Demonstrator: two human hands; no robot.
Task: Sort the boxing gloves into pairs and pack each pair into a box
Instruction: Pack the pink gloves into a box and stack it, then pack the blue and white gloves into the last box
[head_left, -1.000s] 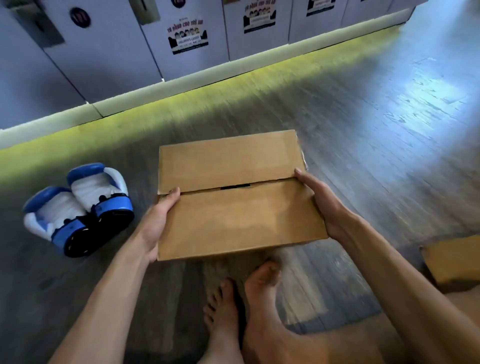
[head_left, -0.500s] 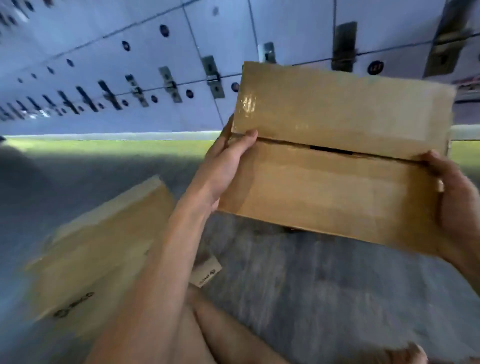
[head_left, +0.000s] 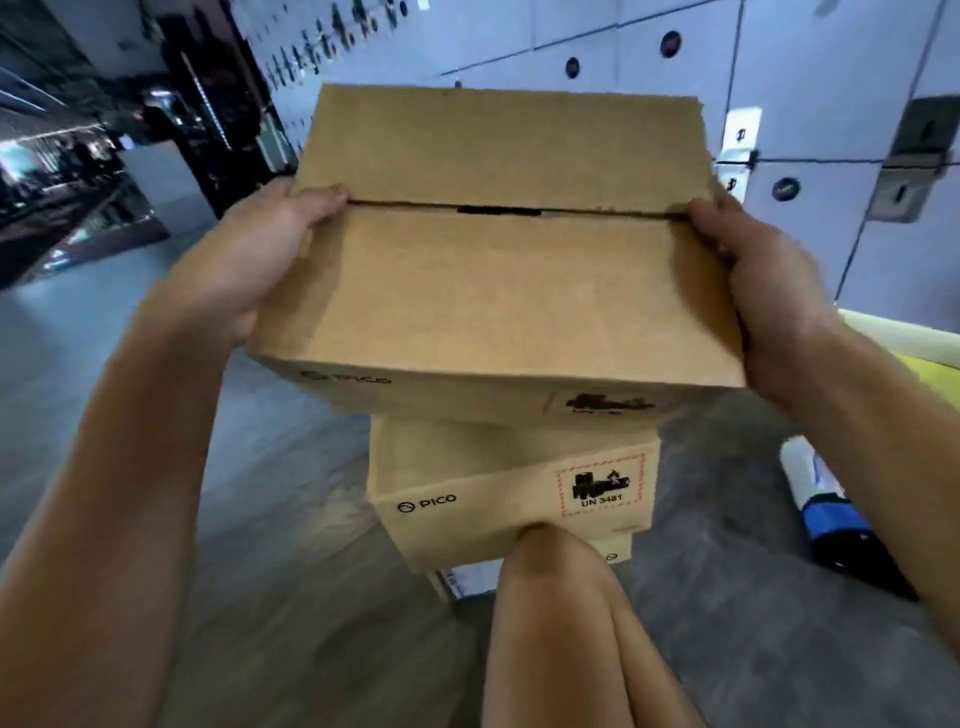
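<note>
I hold a closed brown cardboard box (head_left: 498, 280) with its two top flaps meeting in a slit. My left hand (head_left: 260, 260) grips its left side and my right hand (head_left: 753, 291) grips its right side. The box hovers just above a stack of similar cardboard boxes (head_left: 509, 488) marked PICO on the floor. A white and blue boxing glove (head_left: 821, 499) lies on the floor at the right, partly hidden by my right forearm. What is inside the boxes is hidden.
A wall of grey lockers (head_left: 779, 78) runs behind the boxes. My bare knee (head_left: 561, 597) touches the front of the stack. Grey wood floor (head_left: 285, 571) spreads to the left. A dark area with lights lies at far left.
The view has swung left. I have carried the closed box from the floor in front of me to above the stack of other boxes. Both hands keep their grip.
</note>
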